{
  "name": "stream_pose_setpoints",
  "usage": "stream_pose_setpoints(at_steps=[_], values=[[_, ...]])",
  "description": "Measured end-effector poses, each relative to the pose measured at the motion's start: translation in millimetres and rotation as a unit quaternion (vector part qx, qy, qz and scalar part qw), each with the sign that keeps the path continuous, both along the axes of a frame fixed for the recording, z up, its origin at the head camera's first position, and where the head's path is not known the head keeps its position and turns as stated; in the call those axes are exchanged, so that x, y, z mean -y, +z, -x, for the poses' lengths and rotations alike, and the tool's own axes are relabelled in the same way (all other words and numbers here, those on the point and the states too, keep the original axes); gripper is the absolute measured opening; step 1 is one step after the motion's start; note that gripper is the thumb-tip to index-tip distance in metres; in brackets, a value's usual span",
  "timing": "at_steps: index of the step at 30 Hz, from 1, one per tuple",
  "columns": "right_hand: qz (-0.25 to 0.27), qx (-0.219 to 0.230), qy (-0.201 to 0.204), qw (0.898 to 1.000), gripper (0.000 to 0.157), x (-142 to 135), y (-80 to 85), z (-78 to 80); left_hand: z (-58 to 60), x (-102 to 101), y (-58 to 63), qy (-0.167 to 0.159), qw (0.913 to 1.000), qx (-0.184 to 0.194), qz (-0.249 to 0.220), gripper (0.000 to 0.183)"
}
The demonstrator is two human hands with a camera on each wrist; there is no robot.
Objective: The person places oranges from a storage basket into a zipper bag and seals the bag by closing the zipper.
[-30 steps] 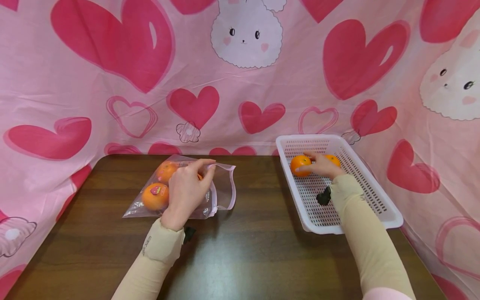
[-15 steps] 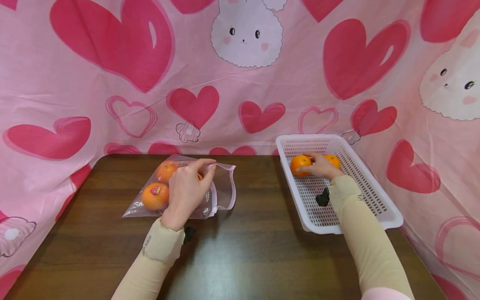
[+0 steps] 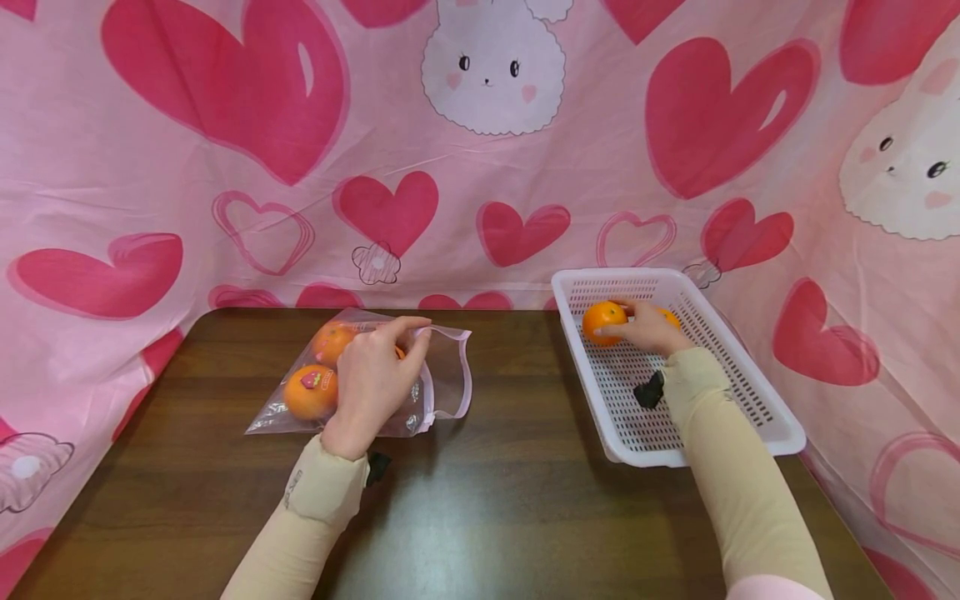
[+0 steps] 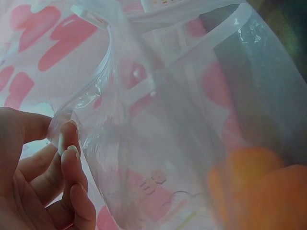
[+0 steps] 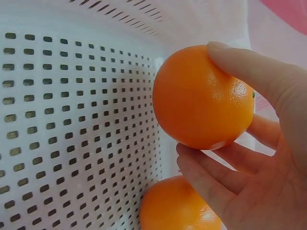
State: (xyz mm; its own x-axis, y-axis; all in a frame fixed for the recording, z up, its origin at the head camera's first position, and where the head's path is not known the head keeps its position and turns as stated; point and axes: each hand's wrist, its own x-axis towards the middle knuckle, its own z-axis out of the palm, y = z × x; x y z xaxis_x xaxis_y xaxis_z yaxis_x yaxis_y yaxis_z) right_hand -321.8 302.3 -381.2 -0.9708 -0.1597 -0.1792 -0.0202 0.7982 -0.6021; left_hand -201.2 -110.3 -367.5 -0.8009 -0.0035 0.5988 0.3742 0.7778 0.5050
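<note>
My left hand (image 3: 378,379) pinches the upper edge of a clear zip bag (image 4: 144,143) between thumb and fingers, holding its mouth apart. Inside the bag lie several oranges (image 3: 311,392), partly hidden by the hand in the head view. At the right, my right hand (image 3: 648,327) reaches into a white perforated basket (image 3: 611,429). Its thumb and fingers grip an orange (image 5: 201,98), which appears raised off the basket floor. A second orange (image 5: 177,206) sits in the basket below that hand, mostly covered by it in the head view.
The bag and basket stand apart on a dark wooden table (image 3: 480,500). A pink cloth (image 3: 465,200) with hearts and rabbits hangs behind and along both sides. The basket's raised rim (image 3: 581,367) surrounds the right hand's work.
My right hand has lifted the gripped orange slightly up from where it rested in the basket. The left hand and the bag have stayed in place.
</note>
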Motion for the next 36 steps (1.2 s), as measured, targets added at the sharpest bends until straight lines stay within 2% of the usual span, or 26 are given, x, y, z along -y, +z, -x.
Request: stream_pose_setpoints(at_steps=[6,13,22,36], values=[[0.017,0.01,-0.016,1.0,0.086,1,7.4,-2.4,-0.1,0,0.7,-0.002,1.0,0.001,-0.002,0.022],[0.022,-0.01,-0.007,1.0,0.086,1,13.1,-3.7,0.0,0,0.2,-0.003,1.0,0.006,-0.003,0.022],[0.028,-0.002,-0.017,0.999,0.089,2,22.8,-7.8,0.2,0,-0.6,-0.003,1.0,0.004,-0.006,0.023],[0.066,-0.033,-0.005,0.997,0.084,9,35.8,-13.1,-0.4,-1,0.1,-0.003,0.9999,0.009,-0.003,0.023]])
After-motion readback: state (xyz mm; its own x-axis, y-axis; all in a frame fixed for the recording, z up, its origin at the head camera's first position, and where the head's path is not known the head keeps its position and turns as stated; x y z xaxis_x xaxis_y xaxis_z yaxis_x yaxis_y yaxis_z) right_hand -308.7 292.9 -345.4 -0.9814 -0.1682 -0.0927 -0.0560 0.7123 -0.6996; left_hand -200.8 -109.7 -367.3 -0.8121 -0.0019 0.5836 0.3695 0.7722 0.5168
